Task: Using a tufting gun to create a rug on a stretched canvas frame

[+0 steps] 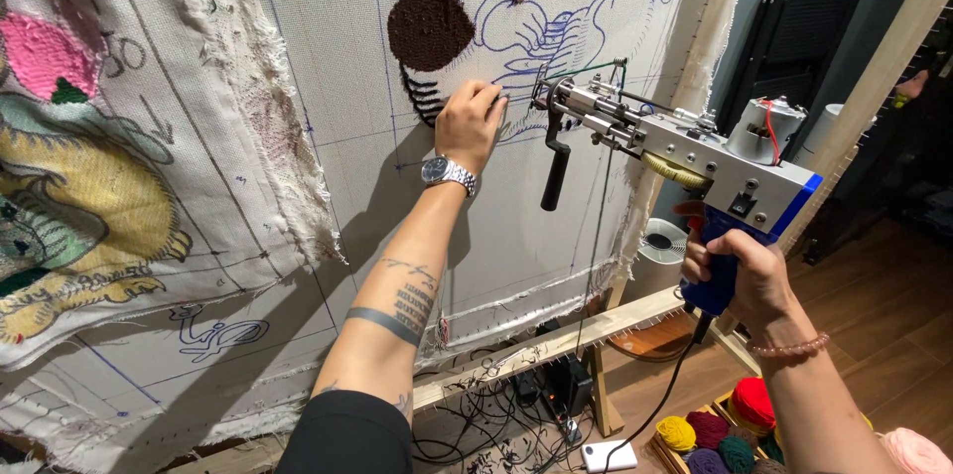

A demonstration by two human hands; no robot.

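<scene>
A grey tufting cloth (357,57) is stretched on a wooden frame (556,335), with blue drawn outlines and dark brown tufted patches (429,24). My left hand (472,122), wearing a metal wristwatch, presses its fingers against the cloth beside the blue outline. My right hand (730,270) grips the blue handle of a silver tufting gun (685,151). The gun's needle end sits at the cloth just right of my left fingers. A black front grip hangs below the gun's nose, and dark green yarn runs through the gun's tip.
A finished piece with pink, yellow and green tufting (89,186) hangs over the cloth at left. Yarn balls in a box (720,429) lie on the wooden floor at lower right. Cables and a power strip (536,405) lie under the frame. A white round appliance (660,251) stands behind.
</scene>
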